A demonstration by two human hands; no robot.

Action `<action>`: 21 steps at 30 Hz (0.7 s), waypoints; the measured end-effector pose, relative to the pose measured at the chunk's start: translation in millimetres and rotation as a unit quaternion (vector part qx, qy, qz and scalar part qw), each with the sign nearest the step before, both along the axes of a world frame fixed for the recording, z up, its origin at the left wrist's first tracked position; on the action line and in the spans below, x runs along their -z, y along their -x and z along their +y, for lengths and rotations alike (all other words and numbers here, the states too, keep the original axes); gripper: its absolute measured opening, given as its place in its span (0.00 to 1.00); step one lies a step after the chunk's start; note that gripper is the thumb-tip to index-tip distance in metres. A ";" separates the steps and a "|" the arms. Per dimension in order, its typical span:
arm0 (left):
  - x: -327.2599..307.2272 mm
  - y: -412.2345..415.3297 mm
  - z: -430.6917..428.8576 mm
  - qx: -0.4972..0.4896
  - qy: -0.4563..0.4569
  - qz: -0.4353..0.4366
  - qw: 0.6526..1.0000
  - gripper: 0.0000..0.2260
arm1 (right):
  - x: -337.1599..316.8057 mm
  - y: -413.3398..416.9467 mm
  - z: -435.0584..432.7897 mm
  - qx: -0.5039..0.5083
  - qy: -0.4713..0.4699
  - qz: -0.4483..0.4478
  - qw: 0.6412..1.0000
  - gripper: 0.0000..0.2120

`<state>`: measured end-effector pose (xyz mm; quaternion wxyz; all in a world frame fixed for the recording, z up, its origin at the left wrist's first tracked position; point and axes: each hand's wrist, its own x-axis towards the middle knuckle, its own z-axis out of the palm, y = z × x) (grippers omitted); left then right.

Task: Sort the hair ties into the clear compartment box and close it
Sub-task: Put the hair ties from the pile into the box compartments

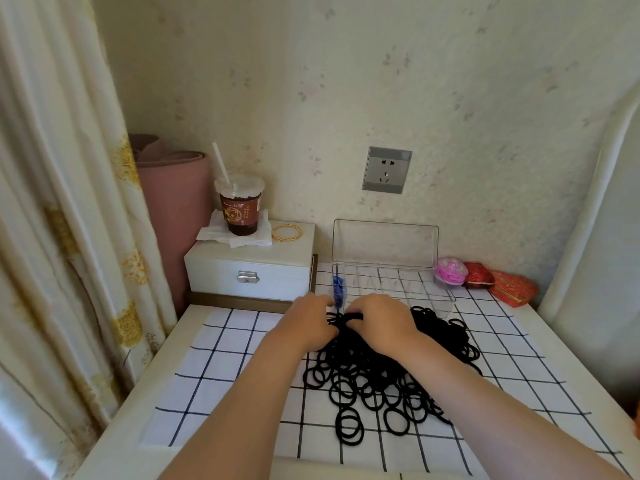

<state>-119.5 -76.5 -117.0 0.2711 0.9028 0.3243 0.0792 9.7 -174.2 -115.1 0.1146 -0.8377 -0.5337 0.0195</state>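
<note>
- The left hand and the right hand meet at the far edge of the pile of black hair ties. Both have their fingers curled down onto a small bunch of ties held between them.
- The fingertips of both hands are tucked under the knuckles, so I cannot tell how many ties each one grips.
- The pile lies on the checked cloth, just in front of the clear compartment box. The right forearm crosses the pile and hides its right-hand middle.
- The box stands open against the wall with its lid upright. Its walls and dividers are hard to trace against the cloth's grid.
- Something blue fills the leftmost compartment, partly hidden behind the left hand; what it is cannot be made out.
- Left of the clear box sits a white jewellery box, bearing a cup with a straw on a tissue and gold bangles.
- Right of the clear box lie a pink ball-shaped thing, blurred, and two red embroidered cases.
- The curtain is cut off by the left edge.
</note>
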 end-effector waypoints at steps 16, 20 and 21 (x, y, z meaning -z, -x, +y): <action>-27.3 -7.1 -13.2 0.005 0.301 -0.152 0.941 0.08 | -32.0 -18.7 -27.6 0.022 -0.176 0.514 0.839 0.18; -24.6 -6.8 -11.2 -0.025 0.324 -0.152 0.934 0.08 | -32.5 -19.6 -22.8 0.006 -0.172 0.461 0.870 0.20; -24.1 -6.3 -10.1 -0.030 0.340 -0.150 0.928 0.09 | -32.2 -20.4 -22.3 -0.002 -0.165 0.455 0.875 0.21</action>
